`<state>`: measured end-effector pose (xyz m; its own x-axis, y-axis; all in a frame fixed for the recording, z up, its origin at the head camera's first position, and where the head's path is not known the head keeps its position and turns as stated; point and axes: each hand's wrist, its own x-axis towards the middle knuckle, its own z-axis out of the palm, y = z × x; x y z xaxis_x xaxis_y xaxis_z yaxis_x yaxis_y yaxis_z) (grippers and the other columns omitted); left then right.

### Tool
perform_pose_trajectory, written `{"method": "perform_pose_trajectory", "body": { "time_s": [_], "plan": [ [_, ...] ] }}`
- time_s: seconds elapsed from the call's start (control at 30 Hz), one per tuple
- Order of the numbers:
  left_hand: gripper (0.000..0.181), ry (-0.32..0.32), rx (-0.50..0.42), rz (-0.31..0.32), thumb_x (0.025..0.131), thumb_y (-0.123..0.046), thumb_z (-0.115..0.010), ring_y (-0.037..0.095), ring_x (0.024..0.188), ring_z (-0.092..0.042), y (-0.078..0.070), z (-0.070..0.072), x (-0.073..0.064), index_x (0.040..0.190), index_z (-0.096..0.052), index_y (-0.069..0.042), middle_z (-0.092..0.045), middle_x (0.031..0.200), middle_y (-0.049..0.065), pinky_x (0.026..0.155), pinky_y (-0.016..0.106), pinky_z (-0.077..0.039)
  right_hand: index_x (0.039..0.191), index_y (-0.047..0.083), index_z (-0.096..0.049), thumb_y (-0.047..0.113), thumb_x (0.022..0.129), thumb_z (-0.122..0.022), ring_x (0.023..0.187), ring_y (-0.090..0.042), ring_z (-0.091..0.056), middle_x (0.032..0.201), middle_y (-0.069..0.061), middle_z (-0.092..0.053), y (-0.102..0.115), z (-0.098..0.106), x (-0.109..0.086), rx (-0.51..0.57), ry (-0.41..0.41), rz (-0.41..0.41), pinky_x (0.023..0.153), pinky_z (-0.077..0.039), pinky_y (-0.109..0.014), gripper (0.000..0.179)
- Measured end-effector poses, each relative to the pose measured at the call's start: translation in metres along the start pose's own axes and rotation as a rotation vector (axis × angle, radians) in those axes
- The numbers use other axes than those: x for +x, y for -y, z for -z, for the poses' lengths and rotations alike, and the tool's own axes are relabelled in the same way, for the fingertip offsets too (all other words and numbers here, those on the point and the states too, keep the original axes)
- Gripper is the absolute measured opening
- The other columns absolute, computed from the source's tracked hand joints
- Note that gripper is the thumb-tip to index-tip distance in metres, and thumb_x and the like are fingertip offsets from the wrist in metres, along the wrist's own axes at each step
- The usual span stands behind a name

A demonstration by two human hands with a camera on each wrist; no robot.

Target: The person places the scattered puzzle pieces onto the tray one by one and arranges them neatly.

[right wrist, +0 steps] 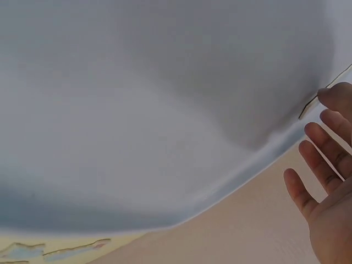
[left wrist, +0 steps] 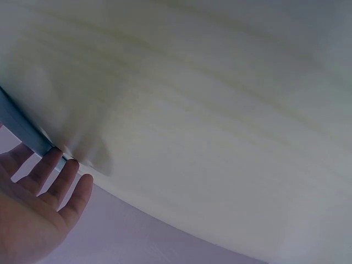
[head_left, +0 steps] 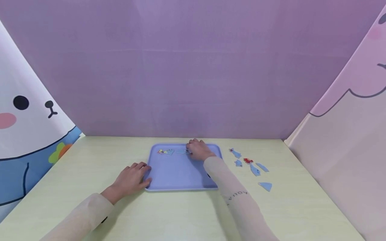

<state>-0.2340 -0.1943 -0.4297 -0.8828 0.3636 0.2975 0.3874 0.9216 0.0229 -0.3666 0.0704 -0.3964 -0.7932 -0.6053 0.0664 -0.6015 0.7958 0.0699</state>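
Observation:
A shallow blue-purple tray (head_left: 178, 172) lies on the table. My left hand (head_left: 129, 180) rests at its left side, fingertips and thumb against the rim; in the left wrist view the fingers (left wrist: 67, 176) look fairly straight. Along the tray's far side lie a colourful puzzle piece (head_left: 166, 151) and, to its right, a light blue puzzle piece (head_left: 182, 151). My right hand (head_left: 199, 150) is over the tray's far right part, at the right end of the light blue piece. In the right wrist view the thumb touches a thin piece (right wrist: 309, 105), with the other fingers extended.
Several loose pieces lie on the table right of the tray, among them a red-and-blue one (head_left: 248, 161) and a light blue triangle (head_left: 265, 186). A purple wall (head_left: 193, 83) stands behind the table, with cartoon-printed panels at both sides.

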Motion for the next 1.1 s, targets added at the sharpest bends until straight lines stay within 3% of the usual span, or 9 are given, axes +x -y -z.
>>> {"method": "perform_pose_trajectory", "body": {
  "time_s": [0.23,0.67,1.1],
  "plan": [
    [0.045,0.004,0.0,-0.002,0.08,-0.039,-0.064,0.029,0.096,-0.057,0.0,0.0,0.001,0.111,-0.062,-0.007,-0.059,0.111,0.011,0.072,0.045,-0.05,0.102,0.013,-0.065,0.02,0.081,-0.064,0.099,-0.019,-0.052,0.102,0.0,-0.062,-0.01,0.004,-0.008,-0.033,-0.026,0.018,0.087,-0.044,-0.042,0.022],
    [0.044,0.001,-0.004,-0.004,0.079,-0.038,-0.065,0.029,0.095,-0.057,0.0,0.002,0.0,0.11,-0.062,-0.007,-0.06,0.111,0.012,0.071,0.046,-0.05,0.107,0.013,-0.065,0.024,0.082,-0.065,0.099,-0.019,-0.052,0.107,0.0,-0.063,-0.034,0.007,-0.031,-0.069,0.0,-0.04,0.086,-0.044,-0.041,0.027],
    [0.043,-0.019,-0.006,-0.016,0.079,-0.038,-0.065,0.029,0.095,-0.057,0.002,0.0,0.0,0.109,-0.062,-0.007,-0.06,0.11,0.012,0.07,0.045,-0.05,0.104,0.012,-0.066,0.023,0.082,-0.065,0.093,-0.02,-0.053,0.104,-0.002,-0.064,-0.057,0.005,-0.068,-0.055,-0.059,-0.031,0.08,-0.045,-0.042,0.025]
  ]
}}
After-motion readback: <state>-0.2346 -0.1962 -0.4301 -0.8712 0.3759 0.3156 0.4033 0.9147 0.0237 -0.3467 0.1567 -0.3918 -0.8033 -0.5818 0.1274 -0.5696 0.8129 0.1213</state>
